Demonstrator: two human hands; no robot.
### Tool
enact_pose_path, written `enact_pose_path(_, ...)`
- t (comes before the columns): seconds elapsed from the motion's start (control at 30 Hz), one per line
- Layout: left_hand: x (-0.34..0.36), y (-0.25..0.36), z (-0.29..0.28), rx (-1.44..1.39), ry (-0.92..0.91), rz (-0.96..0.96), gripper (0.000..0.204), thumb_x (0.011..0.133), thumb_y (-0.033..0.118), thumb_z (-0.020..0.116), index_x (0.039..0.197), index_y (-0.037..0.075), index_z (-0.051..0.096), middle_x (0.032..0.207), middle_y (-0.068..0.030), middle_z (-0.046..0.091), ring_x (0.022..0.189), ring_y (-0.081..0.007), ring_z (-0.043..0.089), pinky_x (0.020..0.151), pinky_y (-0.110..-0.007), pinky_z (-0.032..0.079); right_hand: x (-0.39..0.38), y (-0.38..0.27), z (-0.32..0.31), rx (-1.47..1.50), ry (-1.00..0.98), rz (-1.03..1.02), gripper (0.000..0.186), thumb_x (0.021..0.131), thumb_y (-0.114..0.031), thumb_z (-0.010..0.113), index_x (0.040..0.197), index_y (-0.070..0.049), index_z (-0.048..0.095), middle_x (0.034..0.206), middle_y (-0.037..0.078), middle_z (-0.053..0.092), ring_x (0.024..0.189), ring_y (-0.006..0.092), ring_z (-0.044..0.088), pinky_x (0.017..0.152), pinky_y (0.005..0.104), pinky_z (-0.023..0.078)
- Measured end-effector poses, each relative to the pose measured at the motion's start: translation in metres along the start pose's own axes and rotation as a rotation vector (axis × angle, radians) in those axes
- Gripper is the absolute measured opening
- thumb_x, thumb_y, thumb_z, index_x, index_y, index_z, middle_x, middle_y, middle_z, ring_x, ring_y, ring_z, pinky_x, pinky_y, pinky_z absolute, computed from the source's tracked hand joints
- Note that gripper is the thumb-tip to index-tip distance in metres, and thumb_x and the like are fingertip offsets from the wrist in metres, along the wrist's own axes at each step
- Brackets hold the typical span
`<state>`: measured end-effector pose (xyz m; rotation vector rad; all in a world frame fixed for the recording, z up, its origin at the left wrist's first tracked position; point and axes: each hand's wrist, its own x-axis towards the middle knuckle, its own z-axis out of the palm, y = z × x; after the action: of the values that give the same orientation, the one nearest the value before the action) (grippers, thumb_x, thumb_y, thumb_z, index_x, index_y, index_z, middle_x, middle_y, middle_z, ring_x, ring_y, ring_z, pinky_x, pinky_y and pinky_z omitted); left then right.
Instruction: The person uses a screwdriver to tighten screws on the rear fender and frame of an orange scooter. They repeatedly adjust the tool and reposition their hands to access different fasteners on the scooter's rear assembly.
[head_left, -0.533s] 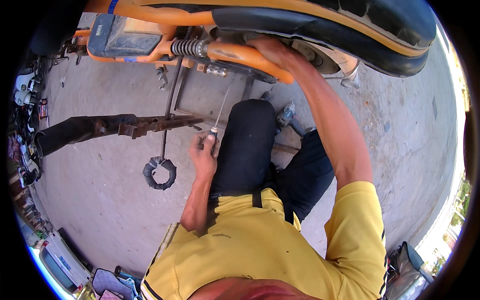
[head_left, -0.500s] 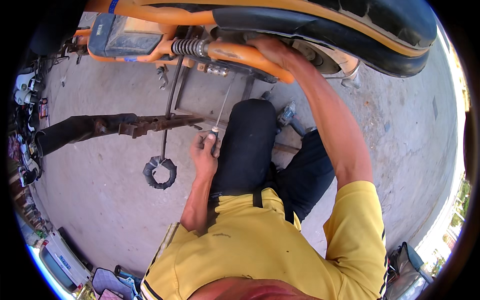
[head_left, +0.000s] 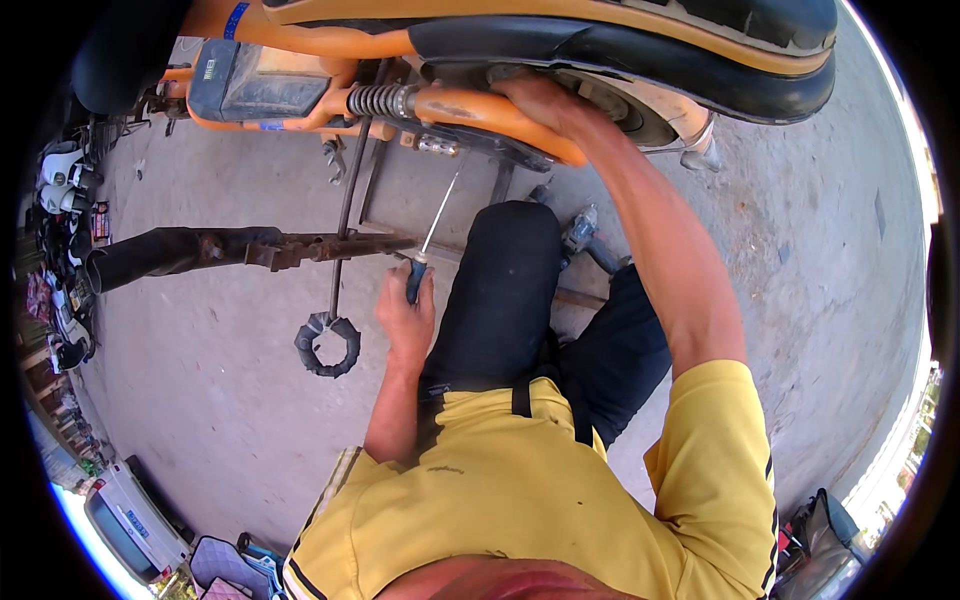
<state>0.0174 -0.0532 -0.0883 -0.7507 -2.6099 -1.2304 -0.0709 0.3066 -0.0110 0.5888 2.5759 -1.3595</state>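
My left hand (head_left: 405, 305) is closed round the dark handle of a screwdriver (head_left: 438, 218). Its long thin shaft points up and away, toward the underside of an orange scooter frame. My right hand (head_left: 530, 97) reaches over an orange tube (head_left: 480, 108) of that frame, close to the wheel (head_left: 625, 108) beneath the black and orange fender (head_left: 640, 58). The fingers of this hand are mostly hidden in shadow behind the tube. Beside the tube sits a grey coil spring (head_left: 378, 101).
A rusty metal stand (head_left: 290, 250) with a dark sleeve lies left of my knee, crossed by a rod ending in a wrapped ring (head_left: 327, 345). A grey-blue power drill (head_left: 580, 230) rests on the concrete between my legs. Parked scooters (head_left: 65, 180) line the far left.
The screwdriver has turned in my left hand: its handle now stands more exposed and its shaft leans differently. My right hand stays at the wheel. The view has shifted slightly.
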Motion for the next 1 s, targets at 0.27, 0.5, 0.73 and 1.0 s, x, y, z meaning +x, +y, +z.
enact_pose_path(0.27, -0.004, -0.003, 0.007, -0.159, -0.03, -0.163, 0.027, 0.093, 0.013, 0.079, 0.111, 0.001, 0.063, 0.09, -0.013, 0.068, 0.078, -0.02, 0.064, 0.072, -0.033, 0.053, 0.007, 0.009, 0.006, 0.071, -0.005, 0.001, 0.051, 0.098, -0.042, 0.055, 0.123, -0.001, 0.071, 0.131, 0.022, 0.068, 0.122, 0.0336, 0.063, 0.108, 0.0424, 0.042)
enact_pose_path(0.5, -0.009, -0.023, 0.003, -0.419, -0.107, -0.417, 0.024, 0.097, 0.016, 0.076, 0.108, -0.001, 0.064, 0.091, -0.0037, 0.065, 0.082, -0.0116, 0.057, 0.075, -0.028, 0.049, 0.004, 0.006, 0.003, 0.047, 0.029, -0.018, 0.048, 0.099, -0.04, 0.054, 0.121, 0.0, 0.071, 0.124, 0.02, 0.07, 0.116, 0.031, 0.063, 0.104, 0.0408, 0.043)
enact_pose_path(0.73, -0.005, -0.01, 0.006, -0.47, -0.123, -0.502, 0.022, 0.099, 0.016, 0.074, 0.109, -0.001, 0.065, 0.093, -0.0021, 0.062, 0.084, -0.0106, 0.055, 0.077, -0.028, 0.048, 0.005, 0.01, 0.009, 0.048, 0.088, -0.055, 0.041, 0.099, -0.035, 0.053, 0.112, -0.001, 0.073, 0.113, 0.017, 0.072, 0.1, 0.0267, 0.064, 0.094, 0.0379, 0.046)
enact_pose_path(1.0, 0.004, 0.034, -0.012, -0.255, -0.097, -0.376, 0.023, 0.098, 0.016, 0.074, 0.108, -0.002, 0.065, 0.088, -0.0062, 0.064, 0.08, -0.0133, 0.056, 0.074, -0.03, 0.049, 0.012, 0.014, 0.006, 0.026, 0.048, -0.051, 0.042, 0.099, -0.034, 0.053, 0.11, 0.001, 0.073, 0.11, 0.018, 0.073, 0.098, 0.0262, 0.064, 0.093, 0.0379, 0.046)
